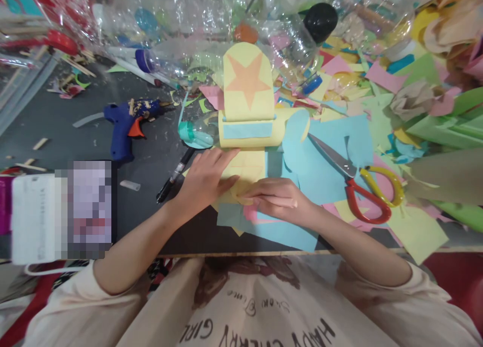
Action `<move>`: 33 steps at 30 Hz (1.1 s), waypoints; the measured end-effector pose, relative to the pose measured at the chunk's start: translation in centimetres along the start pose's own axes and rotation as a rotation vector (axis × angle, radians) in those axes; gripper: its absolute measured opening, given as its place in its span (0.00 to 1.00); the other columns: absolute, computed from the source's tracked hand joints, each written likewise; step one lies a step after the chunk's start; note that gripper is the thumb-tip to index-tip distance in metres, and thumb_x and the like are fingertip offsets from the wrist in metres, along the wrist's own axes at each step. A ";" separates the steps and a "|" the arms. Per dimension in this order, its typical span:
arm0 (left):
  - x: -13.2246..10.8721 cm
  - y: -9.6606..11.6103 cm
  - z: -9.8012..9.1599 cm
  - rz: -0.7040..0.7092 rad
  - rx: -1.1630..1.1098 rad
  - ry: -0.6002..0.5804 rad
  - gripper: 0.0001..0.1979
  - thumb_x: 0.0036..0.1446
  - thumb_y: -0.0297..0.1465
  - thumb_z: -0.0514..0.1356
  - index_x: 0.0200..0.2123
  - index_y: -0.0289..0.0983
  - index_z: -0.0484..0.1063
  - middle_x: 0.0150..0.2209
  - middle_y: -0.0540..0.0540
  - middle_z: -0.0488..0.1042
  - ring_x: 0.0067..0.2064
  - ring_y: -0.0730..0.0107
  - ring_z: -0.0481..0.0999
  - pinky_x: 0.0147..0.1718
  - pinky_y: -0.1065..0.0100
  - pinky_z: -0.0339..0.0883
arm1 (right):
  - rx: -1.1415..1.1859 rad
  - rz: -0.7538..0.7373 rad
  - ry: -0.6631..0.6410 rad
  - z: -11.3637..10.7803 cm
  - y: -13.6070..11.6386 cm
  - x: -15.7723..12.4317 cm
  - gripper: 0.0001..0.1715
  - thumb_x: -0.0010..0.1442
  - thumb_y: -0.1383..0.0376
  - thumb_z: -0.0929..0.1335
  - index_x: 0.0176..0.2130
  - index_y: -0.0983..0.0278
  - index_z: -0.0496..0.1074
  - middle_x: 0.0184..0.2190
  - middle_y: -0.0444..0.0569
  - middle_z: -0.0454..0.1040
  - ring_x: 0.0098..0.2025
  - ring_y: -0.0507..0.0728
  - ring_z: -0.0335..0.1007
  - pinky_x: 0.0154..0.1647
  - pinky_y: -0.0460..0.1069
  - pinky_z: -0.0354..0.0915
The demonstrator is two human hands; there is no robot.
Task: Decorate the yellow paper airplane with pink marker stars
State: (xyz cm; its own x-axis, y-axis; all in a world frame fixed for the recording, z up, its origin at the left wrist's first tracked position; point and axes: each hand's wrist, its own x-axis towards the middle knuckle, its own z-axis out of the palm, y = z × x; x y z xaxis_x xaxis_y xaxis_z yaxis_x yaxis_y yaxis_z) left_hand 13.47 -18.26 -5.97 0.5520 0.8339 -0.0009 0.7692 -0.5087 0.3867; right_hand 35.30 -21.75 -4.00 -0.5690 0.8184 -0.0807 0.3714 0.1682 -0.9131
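Observation:
My left hand (206, 176) lies with fingers stretched over a sheet of yellow paper (249, 161), pressing on it. At the near end of that sheet, my right hand (277, 198) is closed, its fingertips pinching what looks like the paper's edge. Just beyond both hands stands a rolled yellow paper piece (247, 141) with a blue strip on it. A rounded yellow flap with an orange star (249, 80) rises behind the roll. Under the right hand are blue paper (302, 236) and a bit of pink paper.
Scissors (350, 173) with red and yellow handles lie open at right. A blue glue gun (126, 131), black pen (175, 173) and phone (90, 206) are at left. Plastic bottles (181, 65) crowd the back; coloured paper scraps (400, 75) pile up at right.

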 end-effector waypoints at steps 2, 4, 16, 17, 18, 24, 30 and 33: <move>0.0 0.0 0.1 -0.007 0.002 -0.002 0.21 0.66 0.37 0.57 0.60 0.39 0.66 0.46 0.42 0.75 0.49 0.56 0.73 0.45 0.60 0.64 | 0.005 -0.017 -0.006 0.1 0.2 -0.1 0.15 0.63 0.66 0.64 0.40 0.63 0.81 0.36 0.49 0.84 0.36 0.55 0.78 0.36 0.49 0.70; 0.0 0.0 0.1 -0.017 -0.002 -0.001 0.21 0.66 0.37 0.57 0.60 0.39 0.66 0.46 0.42 0.75 0.49 0.55 0.73 0.46 0.60 0.64 | 0.009 -0.015 -0.005 0.2 0.3 -0.2 0.14 0.62 0.66 0.65 0.40 0.62 0.81 0.37 0.49 0.84 0.36 0.55 0.79 0.36 0.49 0.71; -0.1 0.2 0.0 -0.022 -0.007 0.000 0.22 0.65 0.34 0.58 0.61 0.40 0.65 0.45 0.42 0.74 0.49 0.54 0.73 0.46 0.60 0.64 | 0.192 0.207 0.390 -1.0 -0.1 0.1 0.11 0.63 0.59 0.68 0.41 0.59 0.79 0.42 0.48 0.83 0.44 0.58 0.80 0.45 0.52 0.76; -0.1 0.2 -0.1 -0.021 -0.005 -0.003 0.22 0.65 0.35 0.58 0.61 0.41 0.65 0.46 0.42 0.74 0.49 0.54 0.73 0.47 0.60 0.64 | 0.191 0.223 0.405 -1.0 0.0 0.2 0.11 0.63 0.58 0.69 0.42 0.58 0.79 0.43 0.48 0.83 0.45 0.58 0.80 0.47 0.53 0.76; -0.1 0.2 -0.1 -0.022 -0.004 -0.008 0.23 0.65 0.35 0.59 0.62 0.40 0.65 0.46 0.42 0.74 0.49 0.54 0.73 0.47 0.59 0.64 | 0.192 0.230 0.413 -1.0 0.2 0.3 0.11 0.63 0.58 0.69 0.43 0.58 0.79 0.44 0.48 0.83 0.46 0.58 0.79 0.48 0.53 0.75; 0.0 0.3 -0.3 -0.043 -0.016 -0.030 0.23 0.64 0.34 0.59 0.62 0.40 0.65 0.46 0.41 0.74 0.49 0.52 0.72 0.47 0.58 0.64 | 0.227 0.208 0.425 -0.5 0.6 0.7 0.13 0.62 0.58 0.69 0.44 0.59 0.80 0.47 0.50 0.82 0.50 0.59 0.78 0.52 0.55 0.75; 0.0 0.1 -0.3 -0.027 -0.028 -0.020 0.21 0.64 0.33 0.59 0.60 0.41 0.66 0.47 0.42 0.74 0.49 0.54 0.73 0.47 0.59 0.65 | 0.263 0.238 0.389 -0.6 0.8 0.9 0.14 0.62 0.58 0.69 0.44 0.60 0.80 0.49 0.50 0.81 0.51 0.58 0.77 0.51 0.53 0.75; 0.0 0.1 -0.4 -0.018 -0.056 -0.026 0.21 0.64 0.32 0.59 0.60 0.41 0.66 0.46 0.42 0.74 0.50 0.53 0.73 0.46 0.60 0.65 | 0.260 0.234 0.394 -0.7 0.8 0.9 0.11 0.62 0.60 0.69 0.42 0.60 0.80 0.46 0.49 0.82 0.49 0.58 0.78 0.48 0.53 0.76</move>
State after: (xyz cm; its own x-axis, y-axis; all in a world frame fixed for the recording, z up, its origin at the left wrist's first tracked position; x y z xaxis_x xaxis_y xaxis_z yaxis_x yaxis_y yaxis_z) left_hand 13.41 -18.18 -5.61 0.5472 0.8364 -0.0316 0.7601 -0.4807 0.4372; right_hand 35.60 -20.51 -4.57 -0.1551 0.9706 -0.1840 0.2325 -0.1452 -0.9617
